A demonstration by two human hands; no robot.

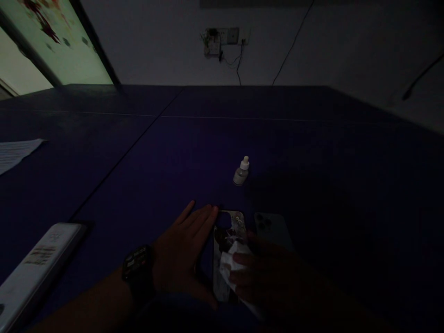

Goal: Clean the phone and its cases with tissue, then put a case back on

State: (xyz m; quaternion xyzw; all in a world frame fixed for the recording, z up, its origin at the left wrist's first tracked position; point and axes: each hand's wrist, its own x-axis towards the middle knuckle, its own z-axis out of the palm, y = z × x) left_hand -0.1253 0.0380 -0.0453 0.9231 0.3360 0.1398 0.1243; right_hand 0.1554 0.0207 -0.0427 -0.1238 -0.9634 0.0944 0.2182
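A patterned phone case (pixel 222 277) with a camera cutout lies on the dark blue table in front of me. My left hand (pixel 185 247) rests along its left edge, fingers stretched out and touching near its top corner. A crumpled white tissue (pixel 229 261) is in my right hand (pixel 267 273), whose fingers press it onto the case. Part of the case is hidden under the tissue and hand. Just right of the case lies a phone (pixel 275 226), camera side up, partly covered by my right hand. A small dropper bottle (pixel 241 172) stands upright beyond the case.
At the left lies a long white box-like object (pixel 38 268) with a label. A sheet of paper (pixel 19 152) is at the far left. Sockets with plugged cables (pixel 225 39) are on the wall behind the table (pixel 194 148). The room is dim.
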